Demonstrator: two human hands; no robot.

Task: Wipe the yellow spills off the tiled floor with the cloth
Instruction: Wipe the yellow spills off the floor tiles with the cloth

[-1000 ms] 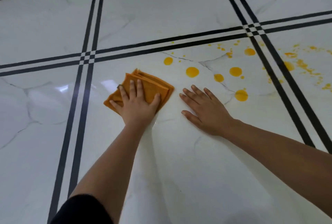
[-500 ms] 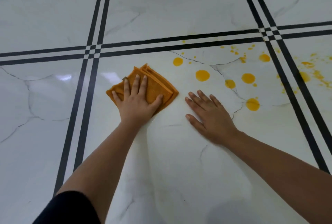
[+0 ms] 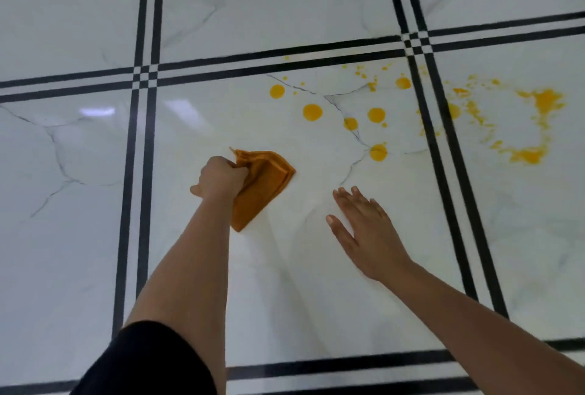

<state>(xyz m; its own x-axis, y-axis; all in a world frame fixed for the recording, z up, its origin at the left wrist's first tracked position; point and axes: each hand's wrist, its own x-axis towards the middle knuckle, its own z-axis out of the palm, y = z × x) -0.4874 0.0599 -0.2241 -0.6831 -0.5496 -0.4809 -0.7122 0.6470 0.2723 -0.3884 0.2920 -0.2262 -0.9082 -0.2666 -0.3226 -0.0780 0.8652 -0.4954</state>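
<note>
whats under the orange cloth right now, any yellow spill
Only white tiled floor shows around the cloth, bunched in the left hand. The nearest yellow spills lie apart, to its right. Whatever is directly beneath the cloth is covered.

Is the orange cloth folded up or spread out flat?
Folded. The orange cloth shows stacked layered edges along its right side, and the left hand grips one end in a fist, so it hangs bunched over the white tiled floor.

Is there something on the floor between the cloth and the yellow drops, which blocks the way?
Nothing visible does. The cloth, gripped in the left hand, has only bare tile before the nearest yellow drop. The right hand lies nearer the person, off that path.
</note>
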